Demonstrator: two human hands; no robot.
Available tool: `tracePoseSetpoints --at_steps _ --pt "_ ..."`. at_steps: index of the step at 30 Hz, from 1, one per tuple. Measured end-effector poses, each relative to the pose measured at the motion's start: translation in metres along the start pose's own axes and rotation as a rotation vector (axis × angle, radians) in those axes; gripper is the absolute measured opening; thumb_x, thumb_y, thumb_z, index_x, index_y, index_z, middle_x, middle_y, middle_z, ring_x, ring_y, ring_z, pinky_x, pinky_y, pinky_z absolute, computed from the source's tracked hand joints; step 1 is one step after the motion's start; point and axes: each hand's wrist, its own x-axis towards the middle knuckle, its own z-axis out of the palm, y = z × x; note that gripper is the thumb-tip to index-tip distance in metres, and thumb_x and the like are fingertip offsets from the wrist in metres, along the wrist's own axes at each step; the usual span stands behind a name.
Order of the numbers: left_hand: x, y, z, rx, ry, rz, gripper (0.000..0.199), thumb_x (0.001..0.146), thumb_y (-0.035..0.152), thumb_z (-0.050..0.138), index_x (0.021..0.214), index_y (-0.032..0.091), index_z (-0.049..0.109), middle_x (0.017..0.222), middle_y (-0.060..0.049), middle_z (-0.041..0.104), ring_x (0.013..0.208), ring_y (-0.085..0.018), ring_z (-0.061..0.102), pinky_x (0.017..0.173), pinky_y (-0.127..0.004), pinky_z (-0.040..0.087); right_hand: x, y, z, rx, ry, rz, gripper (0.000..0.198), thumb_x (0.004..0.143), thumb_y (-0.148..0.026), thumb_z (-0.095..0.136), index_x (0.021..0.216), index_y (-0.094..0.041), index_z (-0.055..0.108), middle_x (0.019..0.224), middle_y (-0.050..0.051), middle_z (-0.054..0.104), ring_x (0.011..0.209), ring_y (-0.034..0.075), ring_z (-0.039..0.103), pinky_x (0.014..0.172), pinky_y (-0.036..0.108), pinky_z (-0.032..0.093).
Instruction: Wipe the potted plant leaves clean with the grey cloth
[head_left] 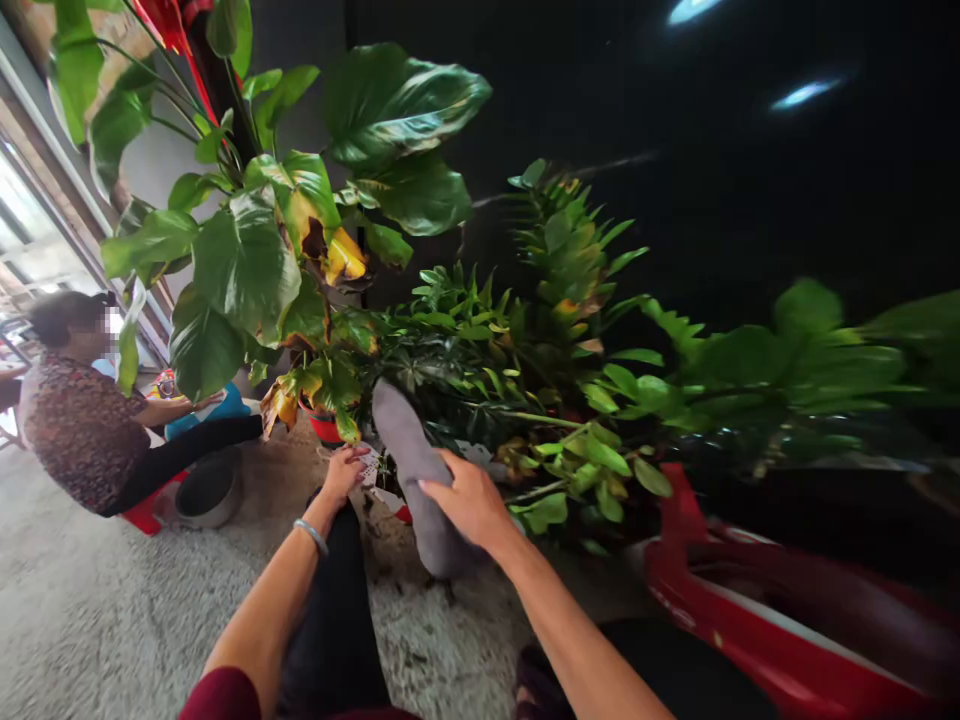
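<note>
My right hand (472,500) is closed on a grey sock (412,450), thumb on top and the other fingers hidden beneath. The sock is stretched out lengthwise, its narrower end up toward the plants and its wider end down over the floor. To the left, just above my knee, is my left hand (345,474). Its fingers are curled together, apart from the sock; whatever they hold, if anything, is too small to make out. A bracelet (310,536) circles that wrist. Behind the hands is a white perforated box or basket (371,465), partly covered.
Leafy potted plants (465,330) spread along the dark wall, one in a red pot (324,424). A red container (795,610) stands at right. At left, a person (82,420) sits on a red stool (146,505) beside a dark basin (208,490) on concrete.
</note>
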Motion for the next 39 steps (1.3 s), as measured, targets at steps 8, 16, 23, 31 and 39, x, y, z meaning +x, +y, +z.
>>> tracePoseSetpoints --at_steps 8,16,23,31,39 --pt "0.026 -0.021 -0.005 -0.434 -0.054 -0.008 0.024 0.051 0.017 0.076 0.072 0.014 0.065 0.102 -0.012 0.068 0.099 -0.025 0.06 0.081 -0.036 0.053 -0.013 -0.044 -0.045 -0.075 0.033 -0.188 0.043 0.07 -0.037 0.069 0.11 -0.021 0.073 0.101 0.006 0.076 0.091 0.028 0.069 0.083 0.036 0.052" --pt "0.05 -0.036 0.012 -0.661 -0.108 -0.033 0.037 0.049 0.013 0.072 0.086 0.016 0.07 0.077 -0.004 0.068 0.073 -0.018 0.063 0.073 -0.034 0.051 0.014 -0.008 0.014 -0.429 -0.216 -0.085 0.041 0.069 -0.02 0.063 0.109 -0.02 0.072 0.099 0.011 0.077 0.092 0.03 0.071 0.081 0.037 0.051" --pt "0.051 -0.04 0.011 -0.718 -0.151 -0.026 0.032 0.053 0.015 0.076 0.084 0.015 0.07 0.078 -0.004 0.068 0.072 -0.017 0.062 0.071 -0.031 0.05 -0.001 -0.049 -0.038 -0.185 -0.021 -0.233 0.046 0.07 -0.035 0.065 0.114 -0.021 0.071 0.108 0.007 0.075 0.097 0.027 0.069 0.086 0.035 0.051" --pt "0.041 -0.04 0.011 -0.682 -0.124 -0.07 0.036 0.056 0.014 0.074 0.092 0.015 0.07 0.074 -0.002 0.065 0.072 -0.016 0.063 0.072 -0.03 0.049 0.011 -0.013 0.001 -0.3 -0.129 -0.127 0.048 0.067 -0.026 0.063 0.114 -0.02 0.072 0.109 0.009 0.075 0.102 0.03 0.069 0.09 0.04 0.05" --pt "0.044 -0.038 0.01 -0.677 -0.107 -0.092 0.03 0.061 0.011 0.073 0.091 0.013 0.07 0.075 -0.005 0.067 0.073 -0.018 0.062 0.068 -0.029 0.048 -0.016 -0.063 -0.057 -0.109 -0.132 -0.208 0.044 0.07 -0.026 0.062 0.112 -0.026 0.073 0.109 0.002 0.075 0.102 0.027 0.069 0.093 0.038 0.051"
